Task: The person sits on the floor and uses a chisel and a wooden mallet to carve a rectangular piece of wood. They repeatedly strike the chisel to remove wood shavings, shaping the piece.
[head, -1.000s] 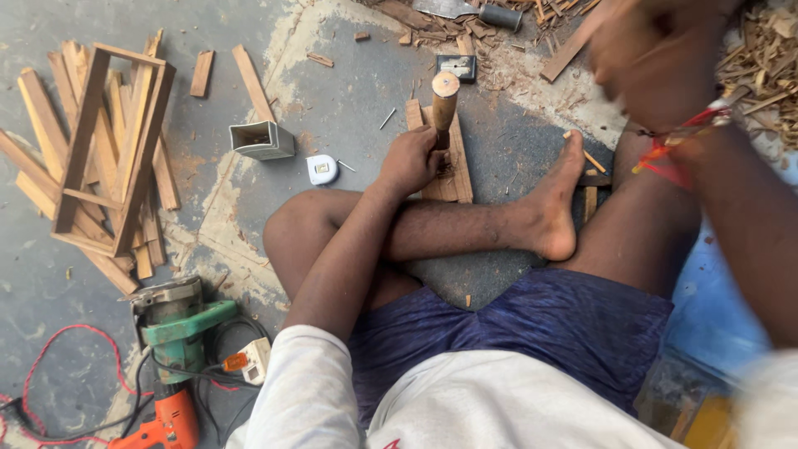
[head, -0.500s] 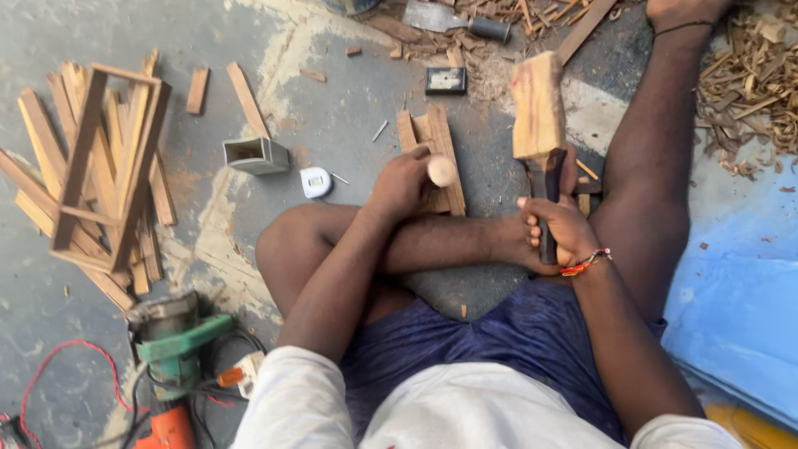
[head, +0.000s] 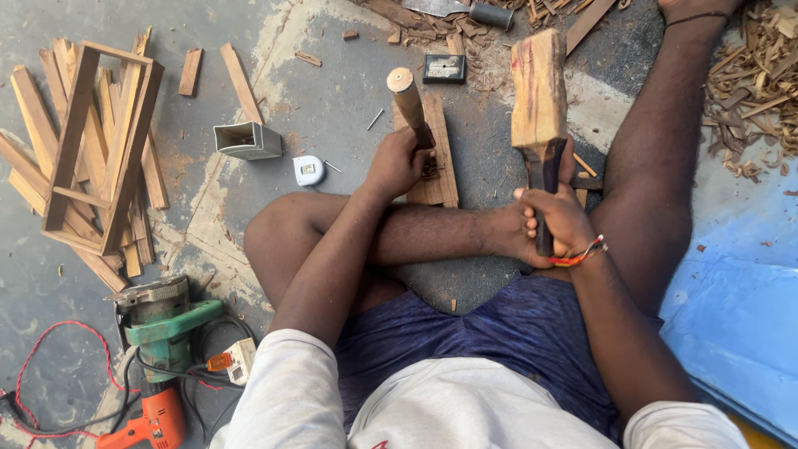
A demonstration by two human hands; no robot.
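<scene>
Head view: chisel rises from left hand grip over plank.

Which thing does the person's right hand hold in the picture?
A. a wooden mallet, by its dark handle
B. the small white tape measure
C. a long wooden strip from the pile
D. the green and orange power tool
A: the right hand grips the dark handle of the wooden mallet, raised beside the chisel in the left hand.

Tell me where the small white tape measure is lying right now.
In the head view, the white tape measure lies on the concrete floor, left of the left hand, just right of the small open metal box.
</scene>
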